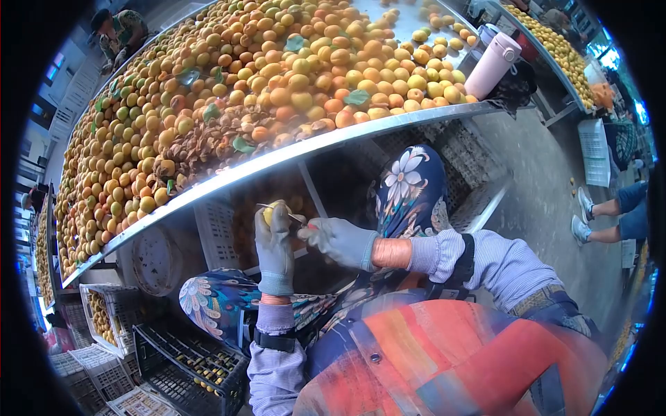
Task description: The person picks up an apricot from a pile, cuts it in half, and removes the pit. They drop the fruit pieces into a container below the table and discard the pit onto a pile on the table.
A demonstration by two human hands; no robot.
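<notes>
My left hand (275,244), in a grey glove, is closed with its fingers up around a yellow apricot (268,215). Beside it my right hand (340,242), gloved the same way, pinches a small thin tool with a red end (312,227). Its slender tip points toward the apricot, and the fingers of the left hand partly hide it. Both hands are over my lap, just below the front edge of the metal table (305,148). Apricots (284,90) are heaped across that table, with green leaves and a pile of brown pits (216,142) near the edge.
A pink flask (492,66) stands at the table's right corner next to a black bag (512,87). Under the table are a white bucket (154,260) and crates. Black crates (191,364) and a white crate (111,315) are at lower left. Other people are nearby.
</notes>
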